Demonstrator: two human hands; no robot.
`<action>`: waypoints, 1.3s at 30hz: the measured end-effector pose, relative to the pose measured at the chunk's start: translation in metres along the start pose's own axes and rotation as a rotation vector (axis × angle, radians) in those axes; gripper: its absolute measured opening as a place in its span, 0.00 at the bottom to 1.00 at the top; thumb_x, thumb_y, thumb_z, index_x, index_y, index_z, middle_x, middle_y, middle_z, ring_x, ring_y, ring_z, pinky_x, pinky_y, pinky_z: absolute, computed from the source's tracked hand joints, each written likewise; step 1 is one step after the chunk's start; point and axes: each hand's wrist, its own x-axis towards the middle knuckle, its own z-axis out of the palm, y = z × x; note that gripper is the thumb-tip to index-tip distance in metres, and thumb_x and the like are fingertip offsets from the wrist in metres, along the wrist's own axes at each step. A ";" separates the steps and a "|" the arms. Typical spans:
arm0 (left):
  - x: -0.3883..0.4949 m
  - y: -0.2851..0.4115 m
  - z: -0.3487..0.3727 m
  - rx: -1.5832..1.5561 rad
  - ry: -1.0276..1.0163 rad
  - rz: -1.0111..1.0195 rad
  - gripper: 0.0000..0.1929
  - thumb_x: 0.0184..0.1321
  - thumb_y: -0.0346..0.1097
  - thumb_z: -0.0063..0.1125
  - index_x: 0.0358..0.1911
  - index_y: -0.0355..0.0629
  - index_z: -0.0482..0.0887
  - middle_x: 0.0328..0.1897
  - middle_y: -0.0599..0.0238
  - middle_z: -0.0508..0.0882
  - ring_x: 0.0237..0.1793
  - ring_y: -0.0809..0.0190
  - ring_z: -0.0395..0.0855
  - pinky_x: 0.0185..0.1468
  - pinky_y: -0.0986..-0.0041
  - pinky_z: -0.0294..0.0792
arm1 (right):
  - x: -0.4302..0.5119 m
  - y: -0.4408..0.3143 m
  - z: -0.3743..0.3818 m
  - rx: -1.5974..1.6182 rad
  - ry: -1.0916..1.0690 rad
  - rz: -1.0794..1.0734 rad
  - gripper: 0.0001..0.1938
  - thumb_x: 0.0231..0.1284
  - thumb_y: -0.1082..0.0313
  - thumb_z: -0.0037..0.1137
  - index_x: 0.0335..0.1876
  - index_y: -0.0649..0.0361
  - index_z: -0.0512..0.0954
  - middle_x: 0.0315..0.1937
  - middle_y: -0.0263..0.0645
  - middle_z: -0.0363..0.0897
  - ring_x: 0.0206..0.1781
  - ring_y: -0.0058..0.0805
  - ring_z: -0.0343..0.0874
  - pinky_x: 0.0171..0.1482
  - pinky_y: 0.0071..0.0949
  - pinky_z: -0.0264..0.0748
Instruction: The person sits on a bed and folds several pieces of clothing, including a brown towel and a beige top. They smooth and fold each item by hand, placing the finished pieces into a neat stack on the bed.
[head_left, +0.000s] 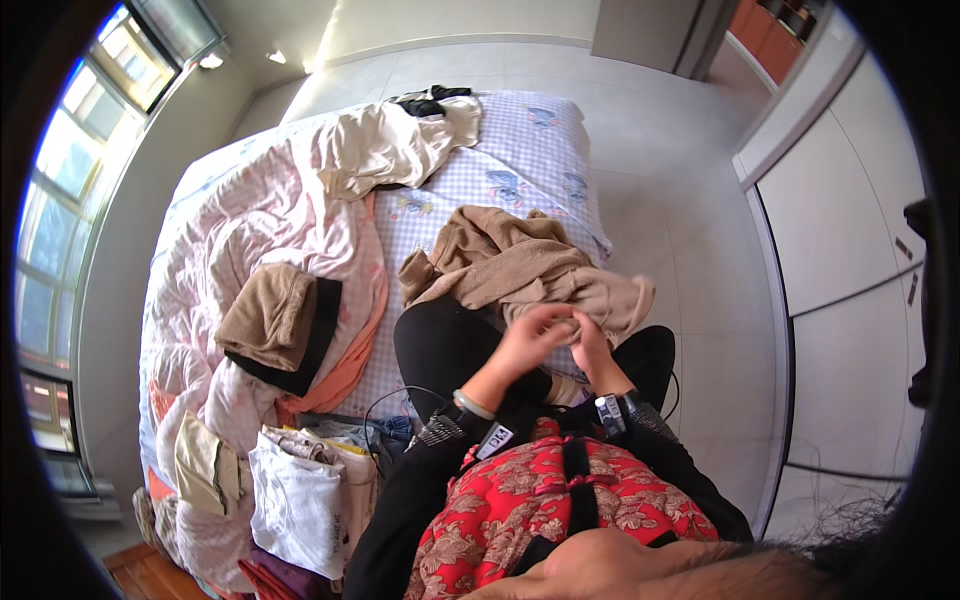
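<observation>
A brown fleece garment (510, 255) lies crumpled across the bed and my knees. Just at its near edge, my left hand (536, 337) and my right hand (592, 345) meet over my lap. Between the fingers there seems to be a bit of the brown cloth, but blur and overlap hide how it is held. Farther left, a folded brown fleece piece (270, 315) rests on a folded black cloth (324, 330).
Cream clothing (382, 146) and a crumpled pink blanket (247, 195) cover parts of the checked bed sheet (525, 124). Folded white clothes (296, 495) and a folded beige cloth (206, 465) lie at lower left. White cabinet doors (840, 217) stand at right.
</observation>
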 end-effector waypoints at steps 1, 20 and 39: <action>0.000 -0.006 -0.014 0.119 0.123 -0.040 0.22 0.59 0.30 0.63 0.57 0.38 0.75 0.45 0.66 0.82 0.41 0.68 0.79 0.46 0.75 0.72 | -0.002 -0.012 0.001 0.189 -0.020 -0.027 0.22 0.65 0.56 0.51 0.57 0.65 0.72 0.56 0.42 0.75 0.60 0.33 0.72 0.60 0.32 0.69; 0.007 0.043 -0.082 -0.753 0.062 0.074 0.17 0.69 0.38 0.48 0.56 0.35 0.75 0.53 0.54 0.82 0.53 0.57 0.81 0.59 0.65 0.73 | -0.077 -0.204 0.037 0.305 -0.257 -0.295 0.22 0.53 0.60 0.52 0.51 0.67 0.73 0.52 0.47 0.78 0.53 0.41 0.79 0.58 0.40 0.75; -0.033 0.091 0.064 0.810 -0.559 0.577 0.09 0.47 0.36 0.62 0.26 0.37 0.79 0.32 0.55 0.76 0.37 0.47 0.78 0.41 0.58 0.72 | -0.078 -0.089 0.065 -0.598 -0.318 -0.206 0.24 0.65 0.57 0.57 0.61 0.64 0.70 0.56 0.41 0.75 0.59 0.30 0.74 0.60 0.30 0.71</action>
